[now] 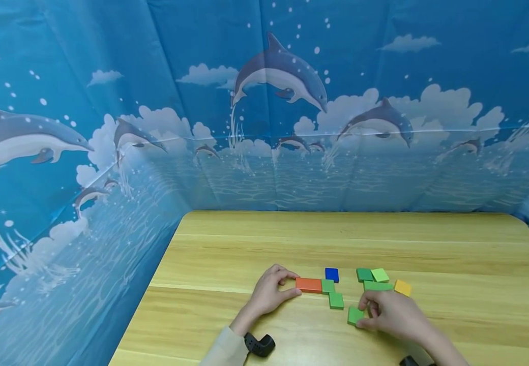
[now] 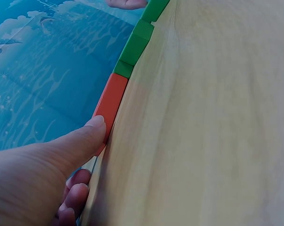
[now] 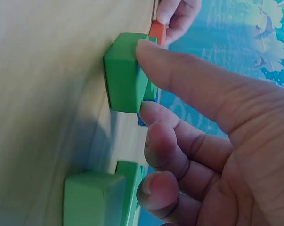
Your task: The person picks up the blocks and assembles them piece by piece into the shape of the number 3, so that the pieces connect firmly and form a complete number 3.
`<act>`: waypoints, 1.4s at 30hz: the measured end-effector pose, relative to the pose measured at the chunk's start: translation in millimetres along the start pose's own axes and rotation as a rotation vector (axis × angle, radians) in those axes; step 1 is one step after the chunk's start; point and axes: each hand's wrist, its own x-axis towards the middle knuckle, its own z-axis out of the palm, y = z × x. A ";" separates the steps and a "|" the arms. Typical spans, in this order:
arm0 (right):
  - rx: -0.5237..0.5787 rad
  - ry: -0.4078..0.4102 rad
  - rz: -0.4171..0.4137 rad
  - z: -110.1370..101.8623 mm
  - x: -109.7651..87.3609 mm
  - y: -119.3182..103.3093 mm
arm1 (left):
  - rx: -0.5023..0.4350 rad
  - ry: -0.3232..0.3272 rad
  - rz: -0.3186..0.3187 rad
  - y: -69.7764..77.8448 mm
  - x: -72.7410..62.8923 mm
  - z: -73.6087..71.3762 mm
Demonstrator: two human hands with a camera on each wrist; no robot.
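My left hand [image 1: 268, 291] holds the left end of a red-orange rectangular block [image 1: 309, 285] between thumb and fingers. In the left wrist view, the thumb presses on the side of this red-orange block [image 2: 109, 101]. A small green square block [image 1: 327, 286] touches its right end, and another green block [image 1: 335, 301] sits corner to edge just below that one. Farther right, my right hand [image 1: 390, 311] pinches a green square block [image 1: 355, 316] at its right side. In the right wrist view, thumb and forefinger grip this green block [image 3: 123, 75]; the other fingers are curled.
Behind the row lies a blue block [image 1: 331, 275]. Beyond my right hand are a dark green block [image 1: 364, 275], a light green block [image 1: 380, 275], a longer green block [image 1: 377, 286] and a yellow-orange block [image 1: 403, 287]. A dolphin-print curtain [image 1: 264, 173] borders the wooden table [image 1: 228, 239].
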 end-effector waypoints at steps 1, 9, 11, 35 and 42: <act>-0.007 0.007 -0.007 0.9 -0.4 -1.5 | 0.000 0.000 0.001 0.0 -0.1 -0.2; -0.014 0.043 -0.059 8.1 -3.4 -10.0 | 0.005 0.006 0.001 -0.1 -0.1 -0.6; -0.025 0.052 -0.069 10.2 -3.5 -11.3 | 0.006 0.006 0.001 -0.3 -0.1 -0.5; -0.062 0.129 -0.014 27.3 -3.7 -26.5 | 0.014 0.001 0.000 -1.1 -0.3 0.2; -0.083 0.150 0.021 30.1 -2.8 -29.5 | 0.016 0.004 0.001 -1.5 0.1 1.1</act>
